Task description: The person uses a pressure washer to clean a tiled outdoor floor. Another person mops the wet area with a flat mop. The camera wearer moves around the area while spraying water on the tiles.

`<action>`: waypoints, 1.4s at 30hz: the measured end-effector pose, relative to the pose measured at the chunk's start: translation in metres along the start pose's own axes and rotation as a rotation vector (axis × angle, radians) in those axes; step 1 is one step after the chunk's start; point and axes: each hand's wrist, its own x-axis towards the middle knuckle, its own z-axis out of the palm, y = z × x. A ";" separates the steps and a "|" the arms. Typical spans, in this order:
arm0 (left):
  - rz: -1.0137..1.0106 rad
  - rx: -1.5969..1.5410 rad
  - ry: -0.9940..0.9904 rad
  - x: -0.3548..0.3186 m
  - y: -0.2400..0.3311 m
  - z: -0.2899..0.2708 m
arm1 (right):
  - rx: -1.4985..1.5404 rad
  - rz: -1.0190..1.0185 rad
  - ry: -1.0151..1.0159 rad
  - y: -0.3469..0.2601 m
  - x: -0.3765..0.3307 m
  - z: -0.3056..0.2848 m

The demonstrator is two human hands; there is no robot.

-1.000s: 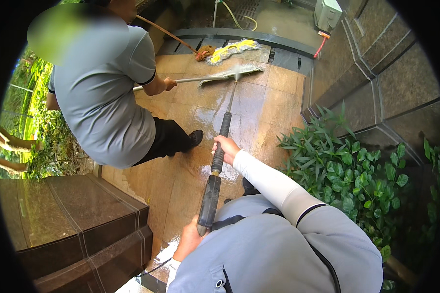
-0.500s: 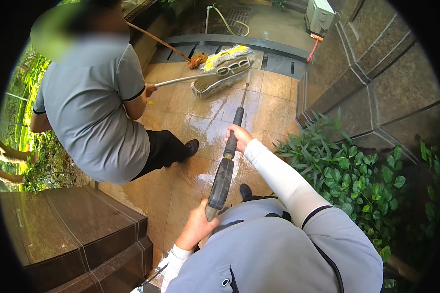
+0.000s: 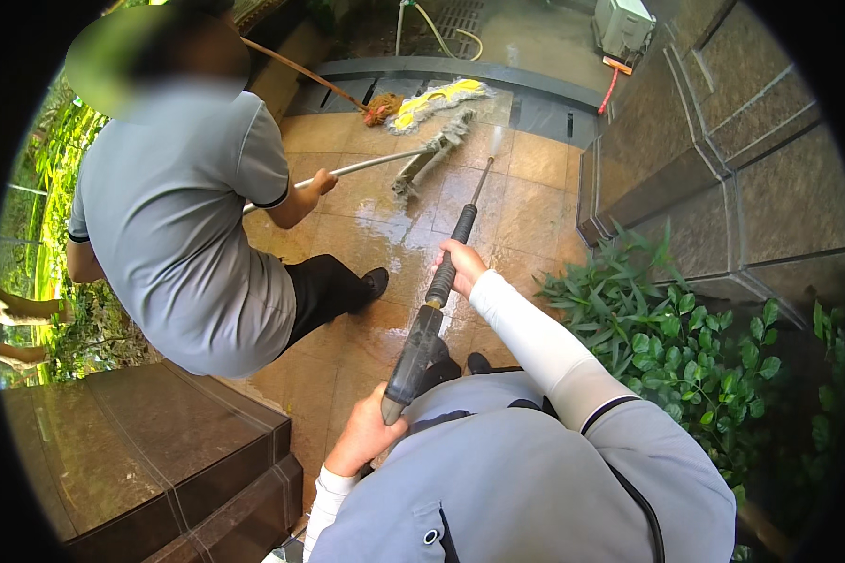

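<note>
A long black pressure washer gun (image 3: pixel 411 361) slants forward across the middle of the view. My left hand (image 3: pixel 364 433) is closed around its rear grip near my waist. Farther up, my right hand (image 3: pixel 458 266) wraps the ribbed sleeve below the thin metal lance. From the lance tip, a faint spray reaches the wet tan tiles (image 3: pixel 526 202). Just left of the tip is a grey flat mop head (image 3: pixel 432 155), tilted on edge. Its pale pole (image 3: pixel 371 165) is held by a co-worker (image 3: pixel 183 225) in a grey shirt.
A yellow and grey mop pad (image 3: pixel 438 103) lies beyond the mop head, beside an orange-brown bristled broom head (image 3: pixel 380 110). Dark stone walls (image 3: pixel 667 169) and leafy plants (image 3: pixel 685 352) border the right. At lower left stands a brown stone block (image 3: pixel 150 441). A hose (image 3: pixel 432 28) lies at the back.
The co-worker's mop head has turned from showing its flat face to standing on edge, and the co-worker's hand has moved right. My hands keep their hold on the gun.
</note>
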 end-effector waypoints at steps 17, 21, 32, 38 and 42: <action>-0.007 -0.077 0.068 -0.024 -0.078 -0.021 | -0.106 0.087 -0.104 0.063 0.015 0.052; -0.013 -0.104 0.077 -0.030 -0.086 -0.016 | -0.096 0.075 -0.081 0.069 0.012 0.050; 0.114 -0.166 -0.036 -0.033 -0.082 0.004 | -0.012 -0.011 0.092 0.057 -0.030 -0.018; 0.126 -0.014 -0.065 -0.040 -0.071 0.029 | 0.033 0.001 0.029 0.050 -0.040 -0.048; -0.002 -0.068 -0.003 -0.059 -0.075 0.050 | 0.005 0.047 -0.038 0.064 -0.039 -0.041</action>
